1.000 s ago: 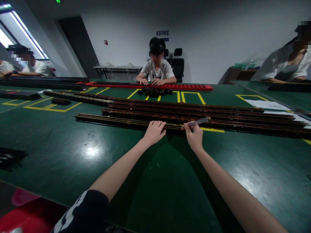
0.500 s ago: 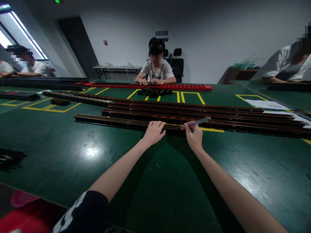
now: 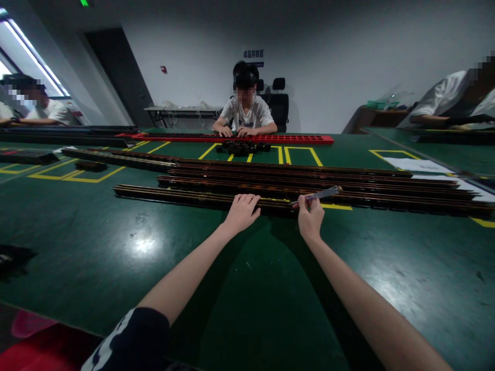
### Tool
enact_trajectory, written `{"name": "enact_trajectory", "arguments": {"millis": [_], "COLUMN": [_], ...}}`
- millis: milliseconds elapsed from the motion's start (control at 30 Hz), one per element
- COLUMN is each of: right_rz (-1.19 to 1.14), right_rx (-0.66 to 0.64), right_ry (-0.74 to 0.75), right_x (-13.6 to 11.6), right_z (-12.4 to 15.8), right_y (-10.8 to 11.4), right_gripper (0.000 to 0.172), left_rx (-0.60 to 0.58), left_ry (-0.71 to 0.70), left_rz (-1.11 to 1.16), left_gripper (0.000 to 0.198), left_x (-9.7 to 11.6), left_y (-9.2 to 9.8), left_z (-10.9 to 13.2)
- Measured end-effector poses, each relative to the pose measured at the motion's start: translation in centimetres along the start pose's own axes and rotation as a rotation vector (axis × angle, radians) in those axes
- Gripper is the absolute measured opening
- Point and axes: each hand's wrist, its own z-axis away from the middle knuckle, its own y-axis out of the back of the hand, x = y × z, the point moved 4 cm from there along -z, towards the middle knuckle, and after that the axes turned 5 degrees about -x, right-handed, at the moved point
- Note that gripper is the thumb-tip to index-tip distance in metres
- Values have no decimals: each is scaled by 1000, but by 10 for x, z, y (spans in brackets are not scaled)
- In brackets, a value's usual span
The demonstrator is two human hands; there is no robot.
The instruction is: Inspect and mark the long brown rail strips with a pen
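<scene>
Nearest me on the green table, a long, thin black rail (image 3: 174, 196) with pale lengthwise edges runs from left to right. My left hand (image 3: 243, 212) rests over it, fingers bent across the top and thumb on the near side. To the right, my right hand (image 3: 310, 216) pinches a slim tool with a clear handle (image 3: 324, 194). The tool slants, its handle up to the right and its thin end low at the rail. The exact contact of that end is too small to make out.
Just behind lie several similar long dark rails (image 3: 309, 178) in a bundle. A red slotted rail (image 3: 301, 139) and dark small parts (image 3: 243, 148) are by a person (image 3: 247, 113) opposite. White papers (image 3: 419, 165) lie right; a dark object (image 3: 13, 260) sits left.
My right hand and the clear-handled tool have shifted slightly right along the rail. My left hand stays at the same place on it. The whole view has turned slightly.
</scene>
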Motion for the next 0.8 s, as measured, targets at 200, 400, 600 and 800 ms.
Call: {"name": "enact_trajectory", "arguments": {"millis": [200, 400, 600, 800], "right_rz": [20, 33, 11, -4], "right_rx": [-50, -62, -47, 14], "right_ry": [-4, 6, 6, -29], "right_x": [6, 10, 2, 1], "right_z": [-2, -3, -2, -1], "right_y": [-1, 0, 0, 4], "right_gripper": [29, 28, 25, 28], "left_rx": [19, 20, 14, 8], "left_ry": [-12, -14, -7, -7], "left_rz": [-26, -24, -16, 13], "left_gripper": [39, 39, 39, 40], "left_x": [0, 1, 1, 0], "left_y": [1, 2, 1, 0], "left_z": [1, 1, 0, 0]}}
